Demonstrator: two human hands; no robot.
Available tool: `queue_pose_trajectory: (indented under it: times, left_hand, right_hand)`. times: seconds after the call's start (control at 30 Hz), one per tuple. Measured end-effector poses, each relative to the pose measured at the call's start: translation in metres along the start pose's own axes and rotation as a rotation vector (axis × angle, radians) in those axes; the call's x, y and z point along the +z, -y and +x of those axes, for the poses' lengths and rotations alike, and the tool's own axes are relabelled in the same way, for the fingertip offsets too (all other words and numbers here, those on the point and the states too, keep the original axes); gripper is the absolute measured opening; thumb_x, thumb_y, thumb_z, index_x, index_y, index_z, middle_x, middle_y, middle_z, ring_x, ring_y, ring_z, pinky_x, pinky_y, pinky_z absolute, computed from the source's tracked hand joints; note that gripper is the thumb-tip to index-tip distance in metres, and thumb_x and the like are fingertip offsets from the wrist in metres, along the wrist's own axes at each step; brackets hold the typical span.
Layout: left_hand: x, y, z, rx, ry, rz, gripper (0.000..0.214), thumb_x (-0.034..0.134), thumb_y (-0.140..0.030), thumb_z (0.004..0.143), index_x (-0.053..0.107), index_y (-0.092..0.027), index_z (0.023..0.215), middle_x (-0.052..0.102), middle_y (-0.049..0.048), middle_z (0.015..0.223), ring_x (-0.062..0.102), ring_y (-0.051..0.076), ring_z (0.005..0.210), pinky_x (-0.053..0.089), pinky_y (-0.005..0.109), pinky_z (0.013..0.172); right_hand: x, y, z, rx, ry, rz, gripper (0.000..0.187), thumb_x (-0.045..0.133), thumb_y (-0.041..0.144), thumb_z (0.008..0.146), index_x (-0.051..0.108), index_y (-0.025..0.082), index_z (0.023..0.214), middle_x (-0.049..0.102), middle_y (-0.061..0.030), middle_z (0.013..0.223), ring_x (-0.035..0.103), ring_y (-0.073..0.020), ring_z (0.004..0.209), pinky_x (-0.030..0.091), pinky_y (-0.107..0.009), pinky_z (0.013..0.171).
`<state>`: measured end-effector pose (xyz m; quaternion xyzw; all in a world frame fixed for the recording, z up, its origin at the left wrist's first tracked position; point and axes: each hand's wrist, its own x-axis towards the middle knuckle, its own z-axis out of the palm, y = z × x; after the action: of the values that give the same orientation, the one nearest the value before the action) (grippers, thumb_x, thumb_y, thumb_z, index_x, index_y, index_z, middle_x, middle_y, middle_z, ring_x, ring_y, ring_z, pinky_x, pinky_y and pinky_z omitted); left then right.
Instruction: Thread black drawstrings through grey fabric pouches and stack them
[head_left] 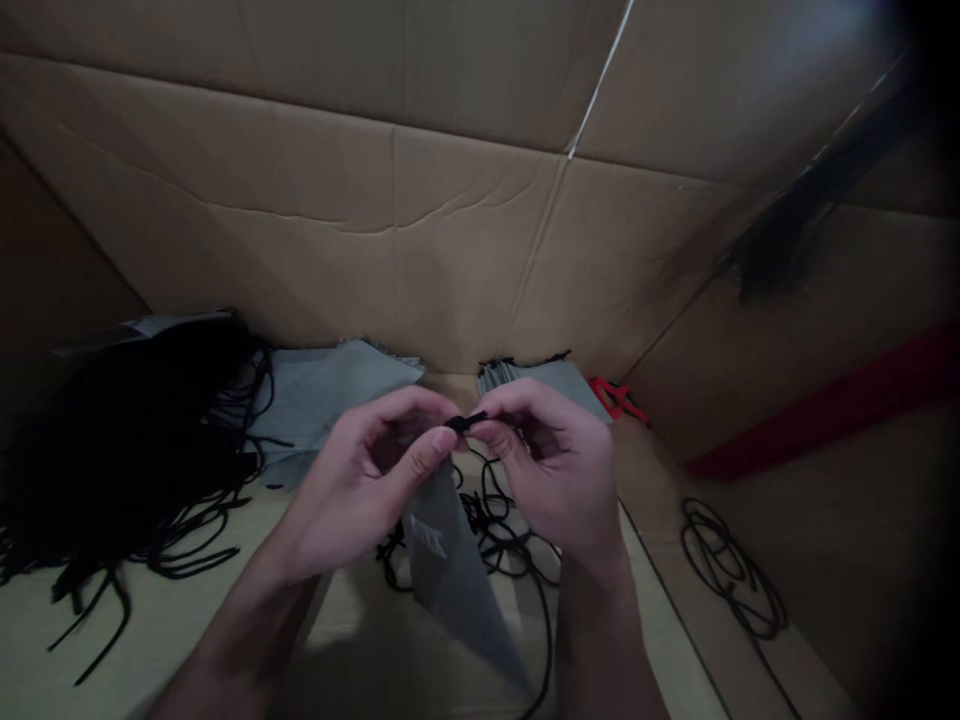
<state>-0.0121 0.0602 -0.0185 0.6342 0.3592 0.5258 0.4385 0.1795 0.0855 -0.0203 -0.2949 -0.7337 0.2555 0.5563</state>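
My left hand [367, 480] and my right hand [555, 465] meet in the middle, fingers pinched together on a small black cord end [465, 422]. A grey fabric pouch [450, 560] hangs down from the pinch, between my wrists, with a pale label on it. Black cord [495, 530] trails from it in loops onto the pale surface below. Both hands are closed on the cord at the pouch's top.
A big heap of black cords [127, 450] lies at the left. Grey pouches are stacked at the back left [330, 400] and back centre [547, 380]. Red-handled scissors [615, 398] lie beside them. A coil of black cord [727, 565] lies right. Cardboard walls [420, 220] surround everything.
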Motion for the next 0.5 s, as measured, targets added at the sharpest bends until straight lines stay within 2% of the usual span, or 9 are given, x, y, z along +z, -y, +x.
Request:
queue_pose_trajectory:
  times: [0.07, 0.13, 0.27, 0.5]
  left_hand:
    - [0.005, 0.001, -0.001, 0.073, -0.101, 0.024, 0.017, 0.081, -0.029, 0.095, 0.076, -0.021, 0.109, 0.075, 0.0031, 0.093, 0.059, 0.009, 0.063, 0.043, 0.018, 0.047]
    - [0.009, 0.002, -0.002, 0.132, -0.161, 0.084, 0.013, 0.082, -0.022, 0.093, 0.077, -0.022, 0.105, 0.076, 0.0021, 0.094, 0.066, 0.01, 0.07, 0.048, 0.016, 0.051]
    - [0.013, 0.002, -0.005, 0.196, -0.214, 0.183, 0.011, 0.079, -0.015, 0.091, 0.078, -0.021, 0.1, 0.077, 0.0011, 0.089, 0.072, 0.012, 0.076, 0.058, 0.017, 0.062]
    - [0.015, 0.009, -0.01, 0.228, -0.254, 0.179, 0.014, 0.079, -0.007, 0.08, 0.078, -0.019, 0.087, 0.077, 0.0004, 0.079, 0.07, 0.011, 0.063, 0.057, 0.018, 0.056]
  right_hand:
    - [0.0, 0.002, 0.0, -0.019, 0.003, -0.053, 0.008, 0.073, 0.024, 0.101, 0.073, 0.024, 0.093, 0.074, -0.0017, 0.089, 0.068, -0.0172, 0.08, 0.058, -0.032, 0.072]
    - [0.0, 0.004, -0.001, -0.029, 0.013, -0.071, 0.008, 0.071, 0.023, 0.101, 0.072, 0.024, 0.093, 0.074, -0.0016, 0.09, 0.067, -0.0172, 0.079, 0.057, -0.032, 0.072]
    - [0.002, 0.008, -0.003, -0.058, 0.017, -0.106, 0.012, 0.066, 0.017, 0.101, 0.068, 0.024, 0.092, 0.071, -0.0004, 0.086, 0.067, -0.0169, 0.079, 0.056, -0.032, 0.073]
    - [0.014, 0.008, -0.005, -0.083, -0.008, -0.03, 0.024, 0.057, 0.002, 0.092, 0.064, 0.024, 0.084, 0.067, 0.0032, 0.076, 0.064, -0.0126, 0.066, 0.053, -0.026, 0.061]
